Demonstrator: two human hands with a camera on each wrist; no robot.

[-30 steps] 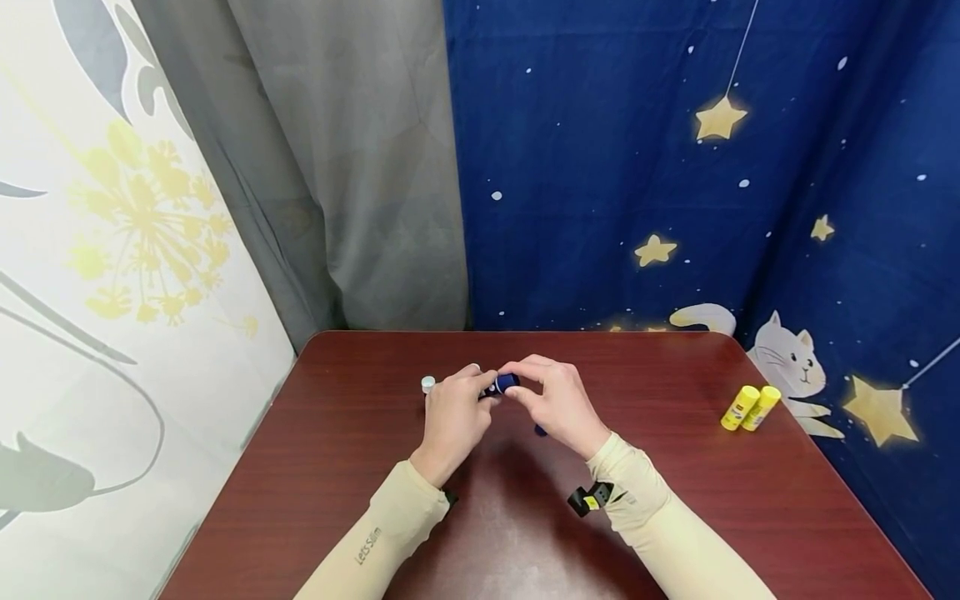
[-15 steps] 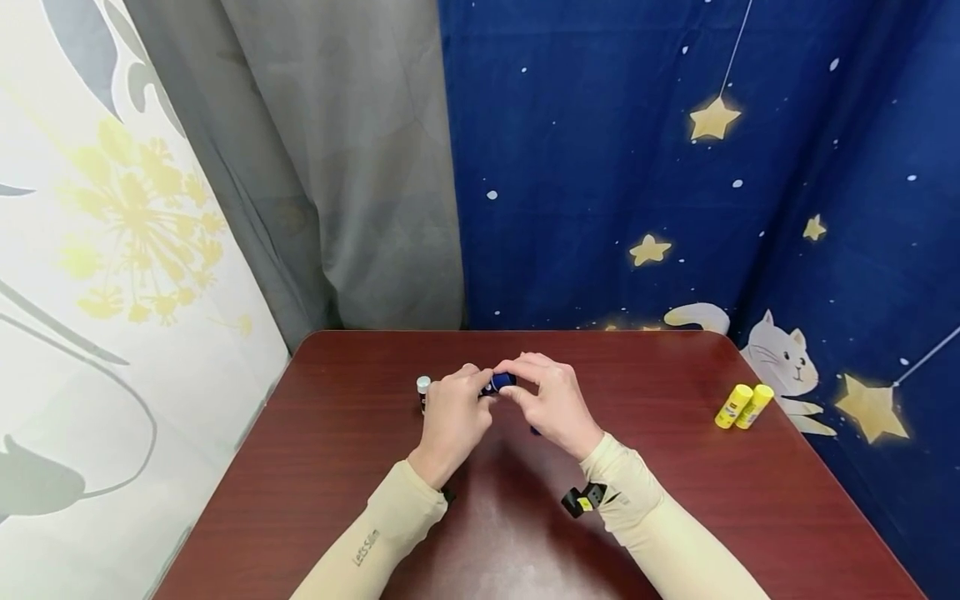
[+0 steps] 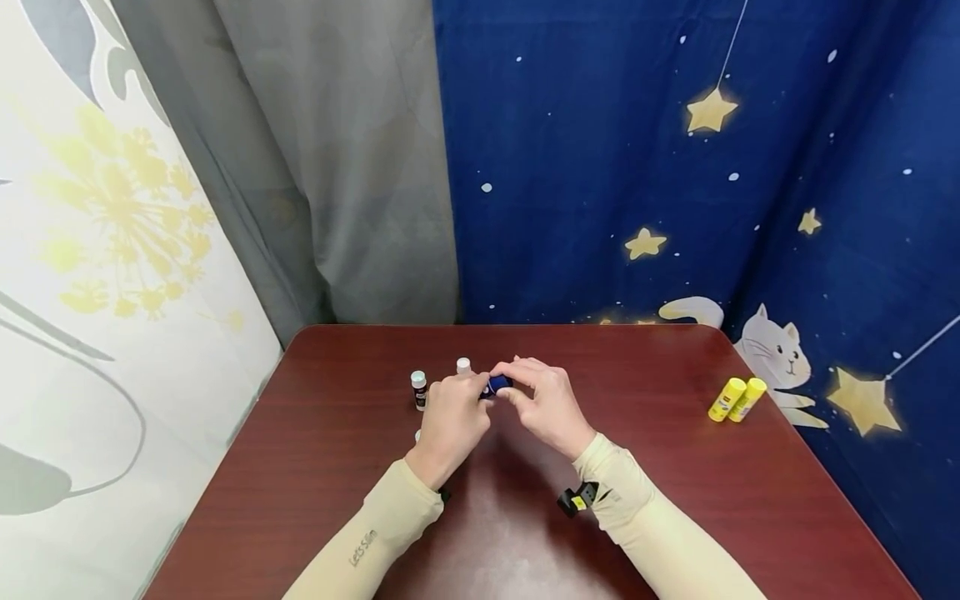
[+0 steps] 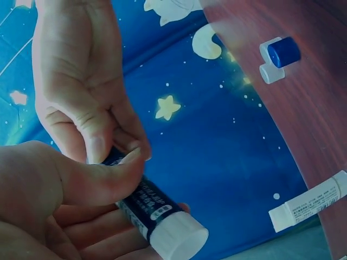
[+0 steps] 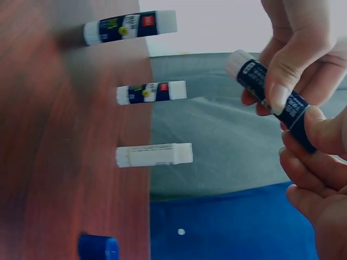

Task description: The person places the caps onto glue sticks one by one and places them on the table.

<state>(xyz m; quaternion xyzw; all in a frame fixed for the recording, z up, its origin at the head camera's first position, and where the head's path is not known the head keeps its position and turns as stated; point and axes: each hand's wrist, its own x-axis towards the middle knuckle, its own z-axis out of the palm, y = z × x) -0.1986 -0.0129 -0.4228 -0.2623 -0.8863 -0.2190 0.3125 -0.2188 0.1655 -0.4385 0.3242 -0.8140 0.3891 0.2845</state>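
A dark blue glue stick point(image 4: 146, 203) with a white base is held up between both hands in the head view. My left hand point(image 3: 453, 421) grips its body, thumb across the label. The right hand point(image 3: 546, 407) pinches the blue cap end point(image 3: 499, 382) with thumb and fingertips. In the right wrist view the whole glue stick point(image 5: 279, 97) slants, white end up, with the left hand point(image 5: 303, 49) above and the right hand point(image 5: 325, 189) below. Fingers hide part of the cap.
Two dark-labelled glue sticks point(image 5: 130, 28) point(image 5: 152, 92) and a white one point(image 5: 154, 155) stand upright on the table. A loose blue cap point(image 4: 284, 52) lies beside small white pieces point(image 4: 272, 73). Two yellow glue sticks point(image 3: 726, 400) stand at the right.
The head view has shifted slightly. White tops of standing glue sticks now show around my left hand, and the blue cap on the table is hidden behind the right hand. Both hands keep their hold.
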